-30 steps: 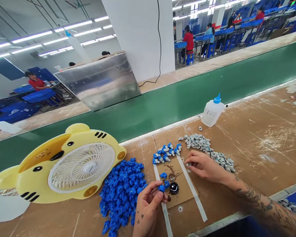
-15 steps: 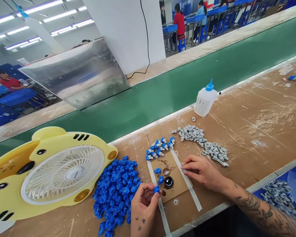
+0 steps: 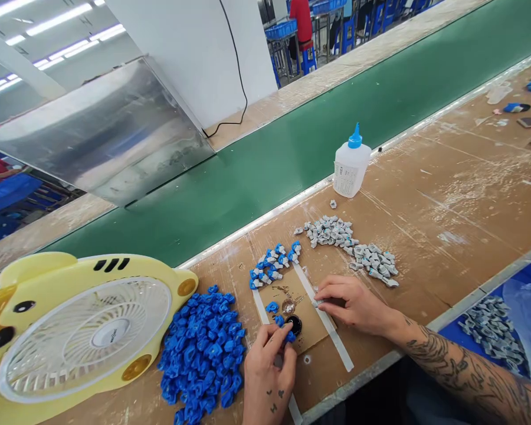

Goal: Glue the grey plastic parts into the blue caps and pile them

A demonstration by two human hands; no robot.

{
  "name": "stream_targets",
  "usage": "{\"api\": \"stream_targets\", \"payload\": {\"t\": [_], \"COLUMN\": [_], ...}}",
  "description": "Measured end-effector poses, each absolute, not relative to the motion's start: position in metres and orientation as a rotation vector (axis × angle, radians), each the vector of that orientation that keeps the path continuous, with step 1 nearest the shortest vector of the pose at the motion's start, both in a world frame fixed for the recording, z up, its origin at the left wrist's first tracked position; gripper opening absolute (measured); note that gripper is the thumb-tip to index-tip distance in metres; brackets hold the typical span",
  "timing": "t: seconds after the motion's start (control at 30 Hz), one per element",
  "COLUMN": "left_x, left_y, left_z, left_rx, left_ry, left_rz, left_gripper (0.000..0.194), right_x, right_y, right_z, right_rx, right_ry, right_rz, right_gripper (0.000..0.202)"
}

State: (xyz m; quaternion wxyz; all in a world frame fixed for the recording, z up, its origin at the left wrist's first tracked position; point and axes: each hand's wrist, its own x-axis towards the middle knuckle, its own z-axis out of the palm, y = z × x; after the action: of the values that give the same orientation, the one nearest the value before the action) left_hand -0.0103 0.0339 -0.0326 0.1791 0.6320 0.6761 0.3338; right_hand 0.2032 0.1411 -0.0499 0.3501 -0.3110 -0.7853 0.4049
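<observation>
Beside the round dish (image 3: 294, 325) on the cardboard sheet (image 3: 314, 337), the left hand (image 3: 268, 375) has its thumb and fingers pinched on a blue piece (image 3: 290, 336), partly covered by the fingertips. Over on the strip of tape (image 3: 338, 348), the right hand (image 3: 353, 302) has its fingertips together on a grey piece (image 3: 317, 303), of which only a sliver shows. The two hands are apart from each other.

So near the dish, a light but firm pinch would seem best, with the wrist low so the rim is not knocked. Dark smears (image 3: 284, 289) mark the sheet, so small, slow movements would likely be cleaner, and fingertips are best held clear of the dish's inside.

That dish looks dark and glossy within; whether this is liquid cannot be told for certain. Just beyond it sits a clear dish (image 3: 288, 306), its contents too small to make out. Farther back, a white bottle (image 3: 350, 171) stands upright, its fill level unclear. At lower right, a blue bin (image 3: 452, 332) holds heaped grey parts (image 3: 495, 333) and a plastic bag (image 3: 528, 319).
</observation>
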Motion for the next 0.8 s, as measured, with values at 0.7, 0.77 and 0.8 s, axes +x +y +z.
{"api": "stream_targets", "payload": {"t": [0.7, 0.77, 0.8], "left_x": [-0.005, -0.001, -0.001], "left_y": [0.033, 0.033, 0.033], "left_z": [-0.032, -0.029, -0.027], "left_rx": [1.724, 1.644, 1.592], "left_ry": [2.011, 2.036, 2.032], "left_rz": [0.896, 0.977, 1.020], "left_gripper": [0.022, 0.020, 0.018], "right_x": [0.206, 0.206, 0.206], "right_y": [0.142, 0.141, 0.140], "right_z": [-0.052, -0.050, -0.048], "right_rx": [-0.786, -0.785, -0.790], "right_ry": [-1.962, -1.931, -1.903], "right_rz": [1.101, 1.127, 1.147], "right_gripper": [0.016, 0.018, 0.019]}}
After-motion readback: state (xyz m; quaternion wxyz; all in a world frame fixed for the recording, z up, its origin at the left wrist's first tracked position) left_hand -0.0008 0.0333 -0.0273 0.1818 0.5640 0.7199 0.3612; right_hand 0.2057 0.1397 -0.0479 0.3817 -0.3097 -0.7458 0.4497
